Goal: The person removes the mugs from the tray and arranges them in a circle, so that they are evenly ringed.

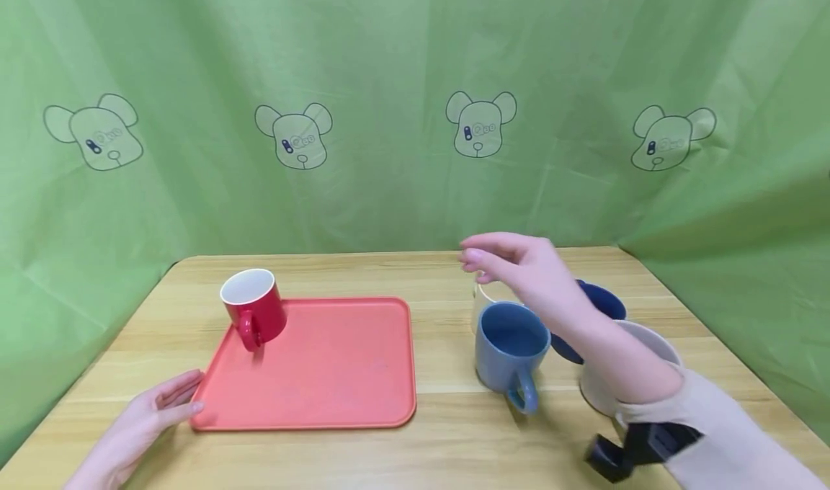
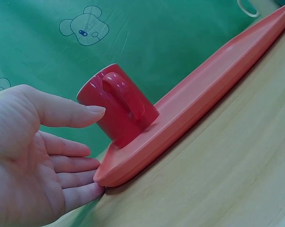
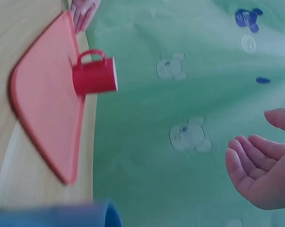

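A red mug point(image 1: 259, 321) with a white inside stands upright at the far left corner of a coral-red tray point(image 1: 344, 367). The fingertips of my left hand point(image 1: 145, 418) touch the tray's left edge near its front corner; in the left wrist view the fingers are extended and the thumb stands apart from the mug. My right hand point(image 1: 525, 263) is raised above a cream mug point(image 1: 480, 308), partly hidden by it, fingers loosely bent and holding nothing. Just in front of the cream mug is a grey-blue mug point(image 1: 504, 371), its handle toward me.
Beneath my right forearm stand a dark blue mug point(image 1: 601, 299) and a larger white mug point(image 1: 598, 393), both partly covered. A black device point(image 1: 642, 447) sits at the right wrist. The wooden table point(image 1: 441, 447) ends at a green curtain point(image 1: 389, 202) with printed bear faces.
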